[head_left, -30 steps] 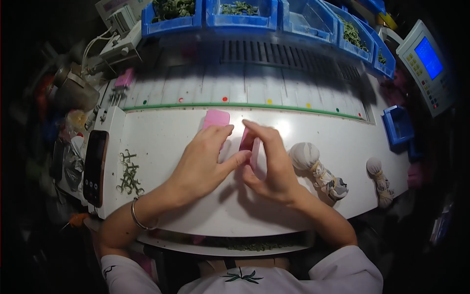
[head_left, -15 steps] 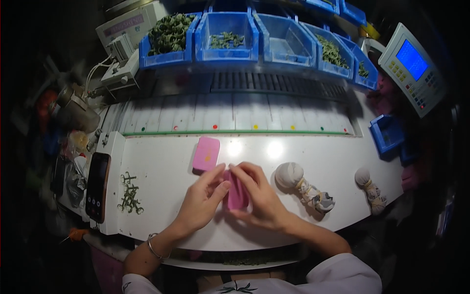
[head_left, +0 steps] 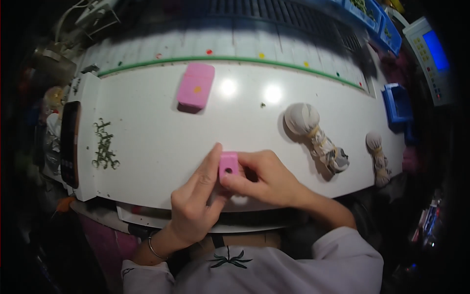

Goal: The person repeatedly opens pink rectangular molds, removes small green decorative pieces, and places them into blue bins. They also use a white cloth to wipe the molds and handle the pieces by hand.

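Pinching a pink block [head_left: 229, 160] above the worktop [head_left: 147, 147], near edge, is a worker's right hand [head_left: 269, 179]; the left hand [head_left: 196, 198] lies alongside, grip unclear. The block's holed face looks up, longer sides running front to back.

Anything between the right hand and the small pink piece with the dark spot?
Nothing visible. The right hand grips the pink piece directly; the left hand is along its left side, not between them.

left hand [head_left: 196, 195]: extended forward | right hand [head_left: 264, 176]: curled in a pinch
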